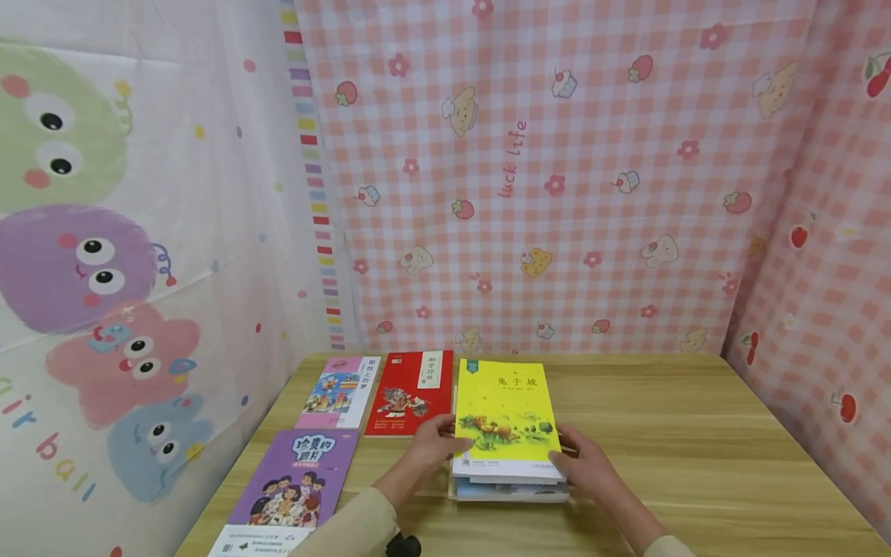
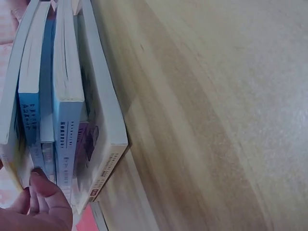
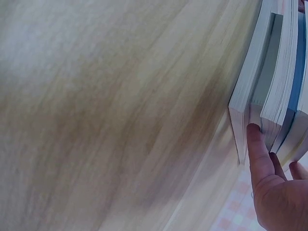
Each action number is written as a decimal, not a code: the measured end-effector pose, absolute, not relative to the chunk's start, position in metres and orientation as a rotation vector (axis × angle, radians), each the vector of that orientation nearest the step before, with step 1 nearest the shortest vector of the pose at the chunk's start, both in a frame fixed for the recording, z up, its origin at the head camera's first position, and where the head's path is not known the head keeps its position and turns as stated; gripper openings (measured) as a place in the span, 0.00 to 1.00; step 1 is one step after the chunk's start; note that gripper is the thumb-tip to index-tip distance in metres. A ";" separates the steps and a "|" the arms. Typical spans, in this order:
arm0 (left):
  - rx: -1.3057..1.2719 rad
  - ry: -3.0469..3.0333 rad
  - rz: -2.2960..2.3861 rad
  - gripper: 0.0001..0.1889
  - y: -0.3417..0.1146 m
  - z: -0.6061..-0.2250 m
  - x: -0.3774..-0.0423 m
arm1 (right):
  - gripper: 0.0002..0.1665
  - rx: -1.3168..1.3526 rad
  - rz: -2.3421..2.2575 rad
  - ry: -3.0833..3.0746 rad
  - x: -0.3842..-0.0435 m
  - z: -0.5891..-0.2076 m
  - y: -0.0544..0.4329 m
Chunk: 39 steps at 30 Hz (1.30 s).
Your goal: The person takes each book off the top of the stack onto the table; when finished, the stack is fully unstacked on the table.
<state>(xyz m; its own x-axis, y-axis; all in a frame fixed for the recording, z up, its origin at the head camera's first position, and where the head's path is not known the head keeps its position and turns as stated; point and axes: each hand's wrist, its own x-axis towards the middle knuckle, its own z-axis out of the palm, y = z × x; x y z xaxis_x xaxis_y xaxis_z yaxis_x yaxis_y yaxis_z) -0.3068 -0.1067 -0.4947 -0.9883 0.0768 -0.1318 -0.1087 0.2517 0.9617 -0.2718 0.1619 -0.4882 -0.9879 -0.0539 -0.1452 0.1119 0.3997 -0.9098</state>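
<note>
A yellow book (image 1: 504,410) with a rabbit picture lies on top of a stack of several books (image 1: 511,492). My left hand (image 1: 435,445) grips its left edge, thumb over the cover. In the left wrist view that hand (image 2: 41,207) has its fingers against the spines near the top book. On the opposite side my right hand (image 1: 585,456) holds the yellow book's lower right corner, thumb on top. In the right wrist view one finger of the right hand (image 3: 281,199) reaches down along the edges of the lower books (image 3: 272,115).
A red book (image 1: 411,394) lies left of the stack, beside a pink-and-white book (image 1: 337,392). Nearer me is a purple book (image 1: 299,476), with a white cover (image 1: 254,541) below it. All rest on the wooden table (image 1: 668,433), with patterned curtains behind and at both sides.
</note>
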 end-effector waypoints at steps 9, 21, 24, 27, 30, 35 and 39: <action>-0.033 2.308 1.903 0.31 -0.109 -0.487 -0.305 | 0.32 0.046 -1.730 2.468 -0.271 -0.489 0.160; -0.011 2.169 2.014 0.31 -0.141 -0.485 -0.303 | 0.31 0.049 -1.691 2.501 -0.270 -0.489 0.159; -0.021 2.138 2.040 0.31 -0.149 -0.485 -0.302 | 0.31 0.050 -1.665 2.517 -0.270 -0.490 0.158; -0.018 2.100 2.085 0.32 -0.158 -0.485 -0.299 | 0.30 0.044 -1.638 2.532 -0.269 -0.490 0.158; -0.017 2.084 2.114 0.34 -0.168 -0.484 -0.295 | 0.30 0.037 -1.624 2.541 -0.268 -0.489 0.157; 0.013 2.074 2.171 0.34 -0.182 -0.485 -0.291 | 0.29 0.042 -1.623 2.545 -0.268 -0.489 0.157; 0.008 2.102 2.175 0.35 -0.195 -0.482 -0.284 | 0.29 0.037 -1.603 2.549 -0.269 -0.490 0.158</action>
